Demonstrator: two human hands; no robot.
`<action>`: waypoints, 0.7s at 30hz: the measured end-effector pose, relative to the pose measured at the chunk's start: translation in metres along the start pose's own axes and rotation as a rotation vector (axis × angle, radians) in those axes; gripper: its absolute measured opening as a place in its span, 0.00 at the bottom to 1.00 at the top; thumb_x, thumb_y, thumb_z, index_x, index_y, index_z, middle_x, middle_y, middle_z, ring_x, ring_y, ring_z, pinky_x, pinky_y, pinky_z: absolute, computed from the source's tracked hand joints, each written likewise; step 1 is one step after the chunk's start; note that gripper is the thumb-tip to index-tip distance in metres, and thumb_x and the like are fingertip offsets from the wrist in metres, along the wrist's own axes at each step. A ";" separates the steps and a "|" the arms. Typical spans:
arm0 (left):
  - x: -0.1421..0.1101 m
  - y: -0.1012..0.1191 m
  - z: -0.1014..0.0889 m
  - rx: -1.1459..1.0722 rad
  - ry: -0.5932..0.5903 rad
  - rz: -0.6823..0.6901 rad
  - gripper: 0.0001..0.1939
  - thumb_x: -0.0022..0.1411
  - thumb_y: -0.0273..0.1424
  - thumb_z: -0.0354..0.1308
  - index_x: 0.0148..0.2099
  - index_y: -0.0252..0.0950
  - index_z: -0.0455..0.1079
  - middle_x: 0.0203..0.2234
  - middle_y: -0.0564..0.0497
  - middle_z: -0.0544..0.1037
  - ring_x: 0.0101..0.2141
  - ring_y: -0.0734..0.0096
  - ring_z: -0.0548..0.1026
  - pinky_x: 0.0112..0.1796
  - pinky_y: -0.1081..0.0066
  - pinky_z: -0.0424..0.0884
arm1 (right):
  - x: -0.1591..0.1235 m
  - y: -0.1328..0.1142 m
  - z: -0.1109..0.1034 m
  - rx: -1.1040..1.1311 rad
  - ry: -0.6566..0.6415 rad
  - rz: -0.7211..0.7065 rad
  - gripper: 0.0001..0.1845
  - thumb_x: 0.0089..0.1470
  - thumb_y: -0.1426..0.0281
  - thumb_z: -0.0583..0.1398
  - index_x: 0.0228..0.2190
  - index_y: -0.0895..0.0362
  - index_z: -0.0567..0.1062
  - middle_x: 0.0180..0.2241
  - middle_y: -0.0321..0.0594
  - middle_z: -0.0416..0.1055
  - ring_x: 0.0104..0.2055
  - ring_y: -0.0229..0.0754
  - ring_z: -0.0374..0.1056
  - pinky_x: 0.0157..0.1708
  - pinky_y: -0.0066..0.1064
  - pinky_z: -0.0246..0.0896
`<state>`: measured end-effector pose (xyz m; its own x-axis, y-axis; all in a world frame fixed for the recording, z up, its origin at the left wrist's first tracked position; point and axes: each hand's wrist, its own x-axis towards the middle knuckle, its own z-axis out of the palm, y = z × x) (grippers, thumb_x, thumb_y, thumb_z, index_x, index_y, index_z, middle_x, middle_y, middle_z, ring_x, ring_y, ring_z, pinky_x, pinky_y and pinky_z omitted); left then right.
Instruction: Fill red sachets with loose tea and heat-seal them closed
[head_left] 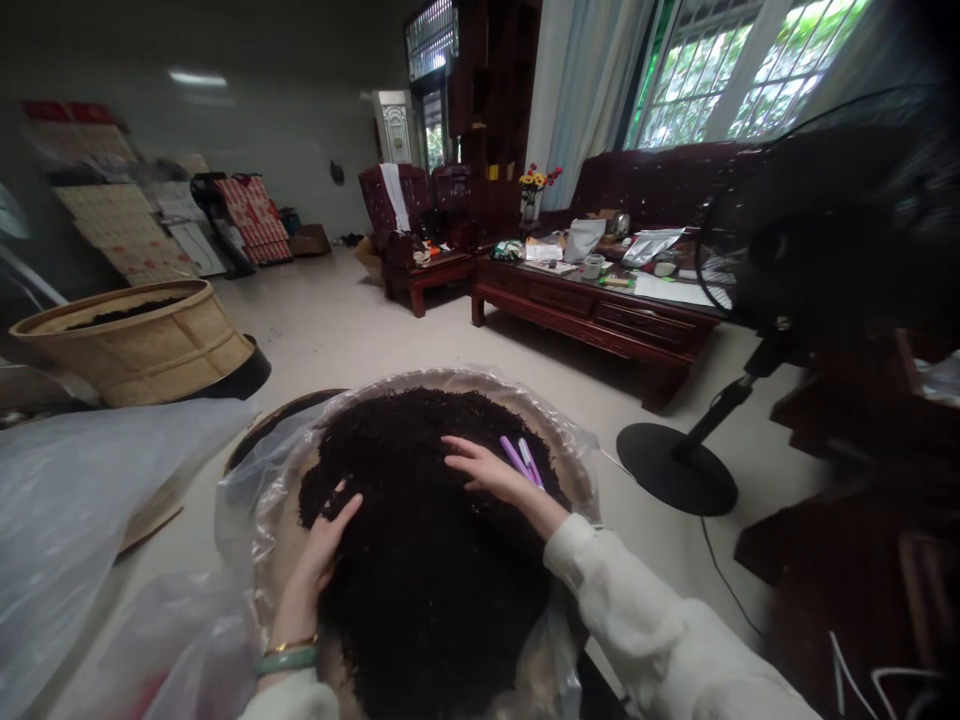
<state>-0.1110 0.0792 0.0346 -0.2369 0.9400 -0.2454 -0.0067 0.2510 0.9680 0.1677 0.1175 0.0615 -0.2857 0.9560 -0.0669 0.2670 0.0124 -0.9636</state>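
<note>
A heap of dark, loose, leaf-like bits (pixel 420 560) fills a wide round basket lined with clear plastic (pixel 577 440). My left hand (pixel 330 530) is at the heap's left side, thumb stretched out and apart. Its other fingers are partly covered by the dark bits. My right hand (pixel 484 470) is over the right part of the heap, fingers spread, with nothing seen in it. Just beyond my right wrist, two slim purple objects, one with a white part (pixel 529 460), lie on the heap; their kind is unclear.
A second basket (pixel 142 350) with dark contents stands at left. Clear plastic sheeting (pixel 112 500) spreads at lower left. A black standing fan (pixel 679 468) is at right, its cord on the floor. Beyond are a cluttered wooden coffee table (pixel 592 315) and a wooden chair (pixel 416 270).
</note>
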 end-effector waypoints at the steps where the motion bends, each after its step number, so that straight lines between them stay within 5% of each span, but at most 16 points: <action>1: 0.000 -0.004 -0.004 0.108 0.018 0.038 0.30 0.54 0.39 0.60 0.59 0.40 0.62 0.61 0.48 0.63 0.62 0.65 0.58 0.62 0.64 0.54 | -0.002 0.003 -0.004 -0.086 0.043 -0.014 0.25 0.51 0.66 0.61 0.52 0.49 0.70 0.53 0.42 0.65 0.54 0.48 0.61 0.50 0.41 0.59; 6: -0.015 -0.037 -0.009 0.539 -0.078 0.087 0.38 0.54 0.43 0.56 0.64 0.35 0.54 0.63 0.41 0.57 0.64 0.60 0.52 0.63 0.59 0.49 | -0.019 0.025 -0.006 -0.389 0.154 -0.093 0.14 0.47 0.81 0.56 0.31 0.58 0.79 0.36 0.45 0.71 0.43 0.47 0.67 0.50 0.40 0.58; 10: -0.041 -0.059 0.010 0.888 -0.153 0.251 0.52 0.41 0.43 0.67 0.66 0.38 0.49 0.66 0.35 0.46 0.66 0.47 0.38 0.62 0.46 0.46 | -0.038 0.030 0.004 -0.509 0.124 -0.147 0.14 0.49 0.80 0.57 0.34 0.55 0.79 0.36 0.42 0.74 0.42 0.46 0.69 0.47 0.36 0.61; 15: -0.052 -0.051 0.030 1.181 -0.057 0.281 0.40 0.48 0.35 0.63 0.63 0.36 0.56 0.64 0.29 0.48 0.66 0.47 0.44 0.59 0.50 0.54 | -0.051 0.026 0.017 -0.617 0.115 -0.116 0.15 0.49 0.81 0.57 0.37 0.57 0.78 0.38 0.44 0.74 0.43 0.47 0.70 0.47 0.36 0.62; 18: -0.044 -0.042 0.033 1.198 0.014 0.279 0.31 0.53 0.35 0.57 0.59 0.36 0.61 0.60 0.32 0.57 0.63 0.52 0.55 0.57 0.53 0.59 | -0.055 0.023 0.028 -0.639 0.043 -0.150 0.23 0.49 0.76 0.62 0.49 0.55 0.73 0.51 0.45 0.68 0.53 0.48 0.64 0.53 0.36 0.59; 21: -0.033 -0.046 0.031 1.123 0.146 0.258 0.33 0.54 0.43 0.53 0.60 0.36 0.59 0.58 0.33 0.60 0.60 0.47 0.59 0.55 0.51 0.63 | -0.059 0.021 0.043 -0.681 -0.101 -0.145 0.53 0.39 0.56 0.70 0.62 0.54 0.55 0.64 0.57 0.46 0.62 0.64 0.49 0.54 0.53 0.55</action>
<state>-0.0725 0.0443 -0.0032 -0.2154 0.9760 0.0317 0.9062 0.1877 0.3789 0.1508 0.0487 0.0338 -0.4371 0.8994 -0.0050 0.7271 0.3501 -0.5905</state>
